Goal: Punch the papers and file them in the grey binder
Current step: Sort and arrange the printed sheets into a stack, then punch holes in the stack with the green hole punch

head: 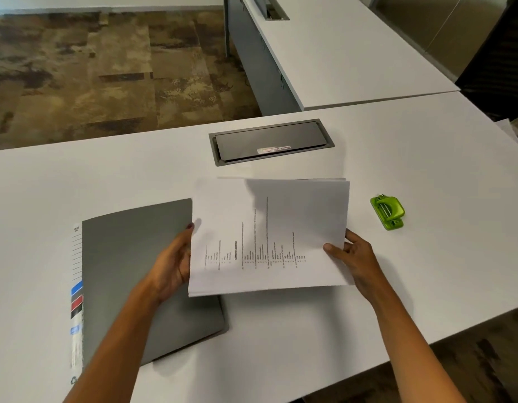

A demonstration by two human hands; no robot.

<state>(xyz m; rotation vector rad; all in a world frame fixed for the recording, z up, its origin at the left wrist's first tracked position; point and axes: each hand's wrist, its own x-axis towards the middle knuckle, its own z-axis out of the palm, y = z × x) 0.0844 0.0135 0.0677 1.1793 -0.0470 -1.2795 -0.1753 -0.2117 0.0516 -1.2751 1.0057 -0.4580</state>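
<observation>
Holding the papers (269, 234) above the desk (426, 158), left hand (172, 264) and right hand (355, 255) pinching opposite edges, I judge them light and floppy, best gripped there; grey binder (129, 274) lies closed at 9 o'clock, green punch (387, 212) at 3.

Both hands hold a stack of printed papers (269, 234) above a white desk (426, 170): the left hand (172, 263) grips its nine o'clock edge, the right hand (353, 257) its four o'clock corner. A closed grey binder (129, 271) lies at eight o'clock, partly under the papers. A green hole punch (388, 211) sits at three o'clock, apart. A grey cable hatch (271, 141) is at twelve.
</observation>
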